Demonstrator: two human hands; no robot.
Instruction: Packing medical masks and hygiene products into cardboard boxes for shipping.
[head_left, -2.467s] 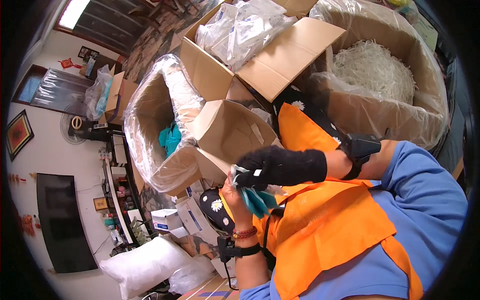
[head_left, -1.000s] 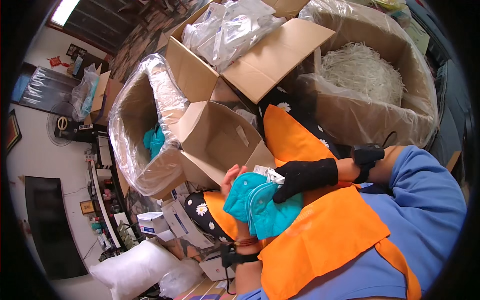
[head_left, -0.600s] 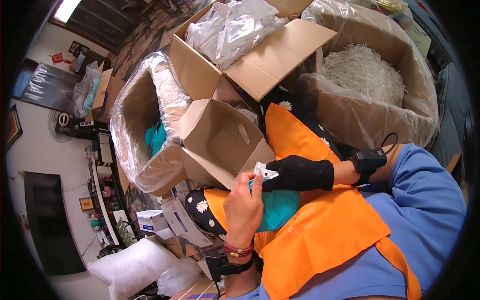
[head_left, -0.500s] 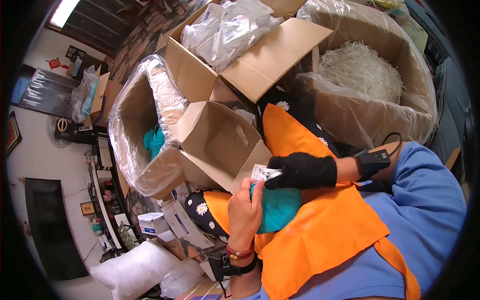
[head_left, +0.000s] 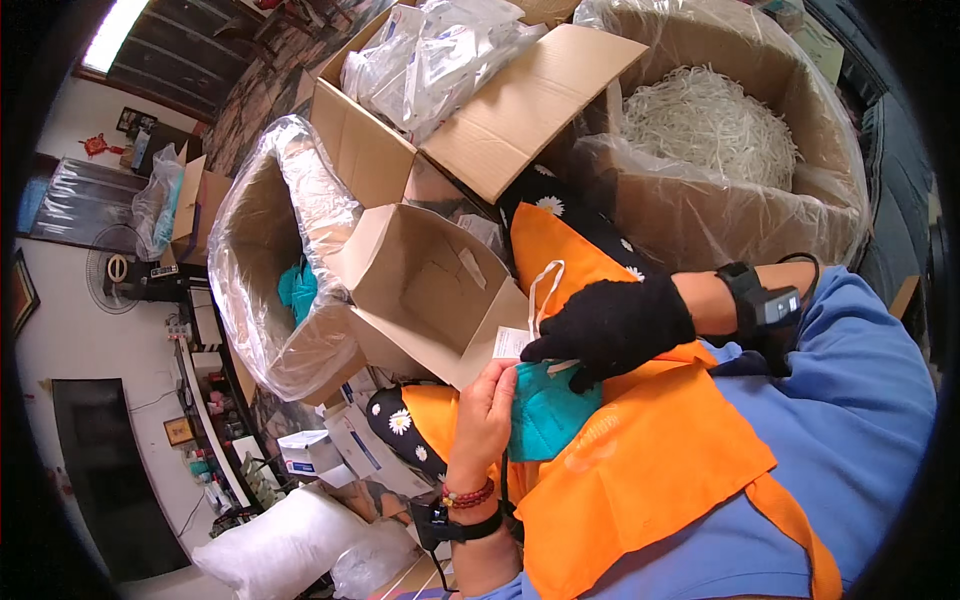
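Teal folded face mask [head_left: 553, 410] rests in front of the orange apron [head_left: 650, 450], between the person's two hands and near the open small carton [head_left: 385, 322]. Whether more than one mask lies in the fold cannot be told.

The bare left hand [head_left: 485, 405] pinches the mask's upper left edge between thumb and fingers. Just beyond those fingertips, a white printed slip [head_left: 510, 343] sticks out toward the carton. The right hand [head_left: 615, 325], in a black knit glove, lies over the mask's upper right part, its index finger reaching toward the slip and its thumb lower down; whether these fingers grip the mask or only press on it cannot be told. White elastic loop [head_left: 546, 285] stands up beside the gloved knuckles.

The step in hand looks like straightening the mask, its loops and the slip together. The next move seems to call for a firm left pinch, so that the slip does not slide out, while the right fingers gather the loose loop.

Left of the carton, a plastic-lined box [head_left: 240, 240] holds more teal pieces [head_left: 297, 290].
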